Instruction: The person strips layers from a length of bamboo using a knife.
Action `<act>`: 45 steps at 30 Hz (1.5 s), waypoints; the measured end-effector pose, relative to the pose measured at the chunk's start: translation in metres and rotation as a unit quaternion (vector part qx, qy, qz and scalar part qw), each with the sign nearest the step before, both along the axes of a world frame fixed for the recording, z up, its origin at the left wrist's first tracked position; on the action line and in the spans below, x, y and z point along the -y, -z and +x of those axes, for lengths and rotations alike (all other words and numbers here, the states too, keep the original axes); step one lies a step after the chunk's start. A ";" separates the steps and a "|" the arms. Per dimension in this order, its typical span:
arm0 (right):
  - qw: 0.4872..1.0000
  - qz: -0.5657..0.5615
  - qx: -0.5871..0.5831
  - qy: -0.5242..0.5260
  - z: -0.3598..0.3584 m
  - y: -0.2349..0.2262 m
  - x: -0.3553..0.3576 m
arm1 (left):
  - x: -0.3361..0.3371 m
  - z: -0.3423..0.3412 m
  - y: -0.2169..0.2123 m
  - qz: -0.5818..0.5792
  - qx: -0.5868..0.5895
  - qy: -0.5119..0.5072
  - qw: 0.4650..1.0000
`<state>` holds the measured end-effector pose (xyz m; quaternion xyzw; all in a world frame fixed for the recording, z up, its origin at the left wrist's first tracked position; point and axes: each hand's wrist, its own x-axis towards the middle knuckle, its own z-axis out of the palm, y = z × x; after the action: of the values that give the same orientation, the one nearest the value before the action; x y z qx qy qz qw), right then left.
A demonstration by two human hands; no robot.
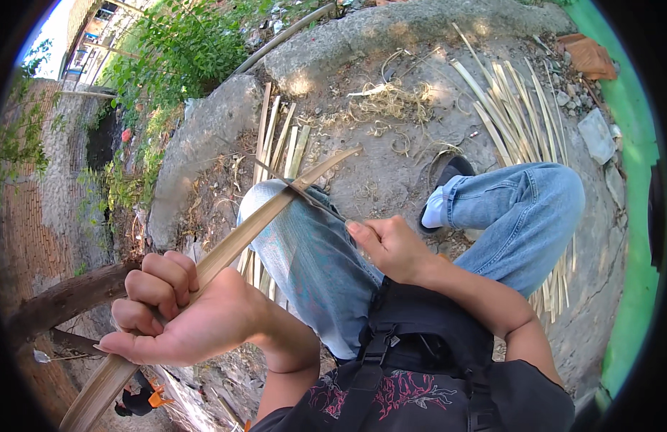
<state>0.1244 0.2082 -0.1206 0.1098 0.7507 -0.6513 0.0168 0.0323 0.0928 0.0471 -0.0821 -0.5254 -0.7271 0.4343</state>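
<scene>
My left hand (pixel 179 309) is closed round a long, pale bamboo strip (pixel 251 227). The strip slants from the lower left up over my left knee, its far end tapering past the knee. In my right hand (pixel 391 248) is a knife (pixel 315 201), its handle mostly hidden by my fingers. The thin, dark blade crosses the strip just above the knee of my jeans (pixel 305 266) and appears to touch it.
Split strips (pixel 517 115) lie fanned on the ground at the right; more strips (pixel 276 140) lie beyond my left knee. Curled shavings (pixel 398 101) are scattered ahead. A brown log (pixel 74 299) juts in at the left, and a green wall (pixel 639 216) borders the right.
</scene>
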 end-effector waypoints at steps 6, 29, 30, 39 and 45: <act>0.999 0.007 -0.028 -0.031 0.004 -0.013 0.008 | -0.001 0.000 -0.001 0.015 0.000 -0.018 1.000; 0.999 -0.030 0.015 -0.022 -0.005 -0.009 0.008 | -0.001 -0.003 -0.001 0.000 0.004 -0.018 1.000; 0.999 -0.031 -0.007 -0.019 -0.002 -0.016 0.010 | -0.002 -0.002 0.000 0.000 0.005 -0.018 1.000; 0.996 -0.046 0.070 -0.008 -0.017 0.017 -0.001 | -0.001 -0.001 -0.001 0.004 -0.006 -0.017 1.000; 0.998 -0.057 0.019 -0.028 -0.004 -0.022 0.010 | 0.000 0.003 -0.002 0.003 0.004 -0.016 1.000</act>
<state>0.1207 0.1977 -0.0989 0.1000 0.7150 -0.6897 0.0556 0.0357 0.0924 0.0491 -0.0692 -0.5263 -0.7218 0.4441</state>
